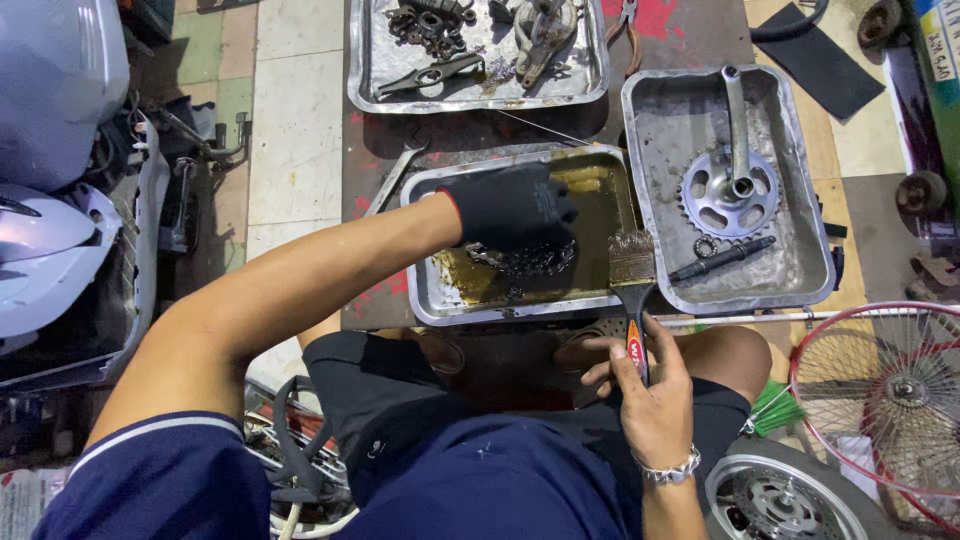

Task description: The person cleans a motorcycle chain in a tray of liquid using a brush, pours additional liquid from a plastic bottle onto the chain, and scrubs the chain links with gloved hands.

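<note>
gloved left hand [512, 208] clutches the oily chain [528, 258] in the steel tray [425, 300]; heavy, limp, slippery (bunch it). bare right hand [648, 392] grasps the brush [632, 290] at four o'clock.

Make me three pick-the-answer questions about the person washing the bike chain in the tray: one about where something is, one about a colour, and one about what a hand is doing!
1. Where does the chain lie?
A. in the tray of yellowish liquid
B. on the floor tiles
C. on the spoked wheel

2. What colour is the glove on the left hand?
A. white
B. black
C. green

3. What is the right hand doing?
A. resting empty on a knee
B. holding the paintbrush by its handle
C. lifting the sprocket

Answers:
1. A, the chain sits in the liquid under the gloved hand.
2. B, the glove is black with a red cuff edge.
3. B, the bare fingers wrap the brush handle, bristles over the tray's edge.
</note>
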